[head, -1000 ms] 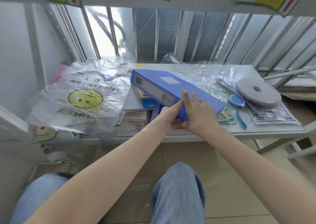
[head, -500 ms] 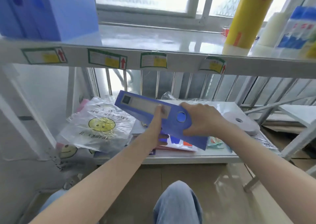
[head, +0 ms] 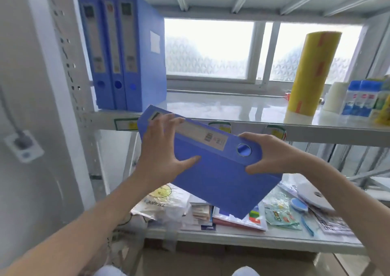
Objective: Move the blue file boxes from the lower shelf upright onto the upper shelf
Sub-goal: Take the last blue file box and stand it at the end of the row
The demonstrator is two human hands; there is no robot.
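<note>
Operator: Box (head: 213,170) position?
Technician: Held in mid-air before the upper shelf (head: 232,115), long axis near horizontal, spine facing up. Left hand (head: 162,155) clasped its left end, right hand (head: 272,153) its right end; three upright boxes (head: 120,52) stood up-left.

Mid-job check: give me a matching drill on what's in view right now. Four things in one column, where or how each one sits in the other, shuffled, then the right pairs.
Things
1. held file box
2. three file boxes
3. yellow roll
4. smiley bag

Places or states
A. upright at the right of the upper shelf
B. tilted in the air, left hand and right hand on its ends
C. lying on the lower shelf, at the left
D. upright side by side at the left end of the upper shelf

Pairs: 1-B, 2-D, 3-A, 4-C
</note>
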